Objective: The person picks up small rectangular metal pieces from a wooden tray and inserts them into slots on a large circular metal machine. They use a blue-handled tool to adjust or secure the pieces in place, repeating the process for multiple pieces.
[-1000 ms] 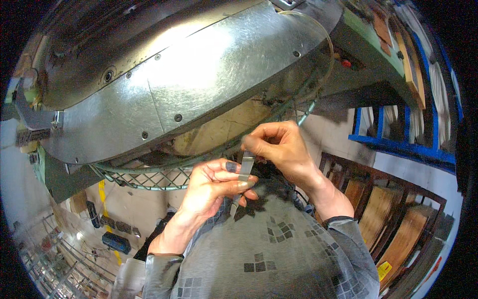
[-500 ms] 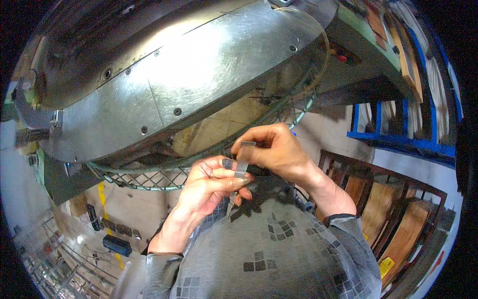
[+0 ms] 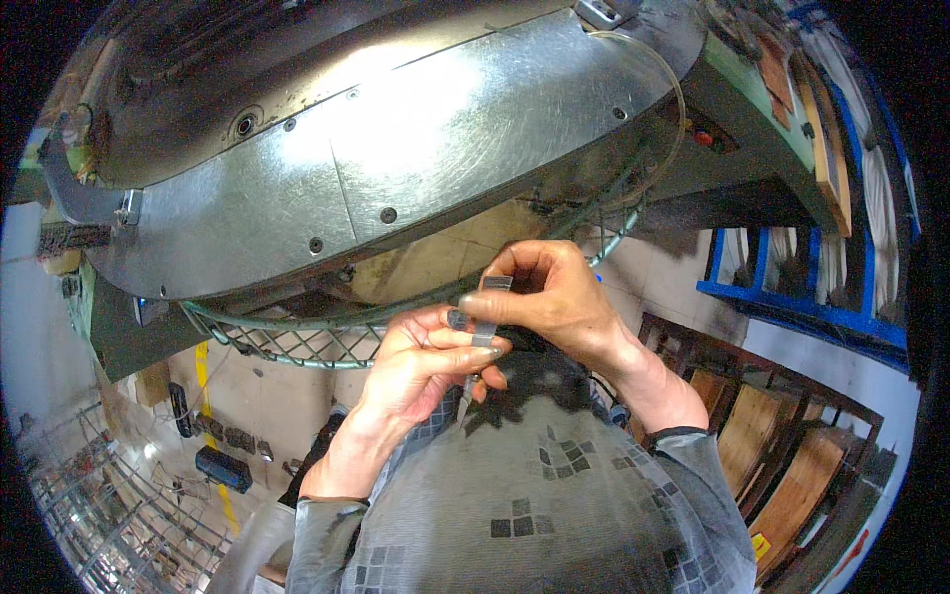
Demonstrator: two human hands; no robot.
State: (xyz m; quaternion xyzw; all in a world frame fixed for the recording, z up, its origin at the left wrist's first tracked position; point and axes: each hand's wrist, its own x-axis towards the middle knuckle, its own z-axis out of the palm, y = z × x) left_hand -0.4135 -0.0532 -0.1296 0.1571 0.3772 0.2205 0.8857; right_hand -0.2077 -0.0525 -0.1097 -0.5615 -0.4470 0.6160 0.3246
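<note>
At frame centre, the left hand (image 3: 408, 366) and right hand (image 3: 556, 299) pinch a thin grey strip (image 3: 485, 332) below the upper frame's metal plate (image 3: 381, 148).

Glaring metal panel (image 3: 381, 153), edges seemingly grainy.

Left fingers (image 3: 450, 360) and right fingers (image 3: 520, 308) pinching a thin strip (image 3: 485, 334), scratched metal plate (image 3: 247, 213) beyond, green mesh rim (image 3: 307, 363) below it

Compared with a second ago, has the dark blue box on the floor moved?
No, neither way: the dark blue box still overlaps the yellow line in this view.
</note>
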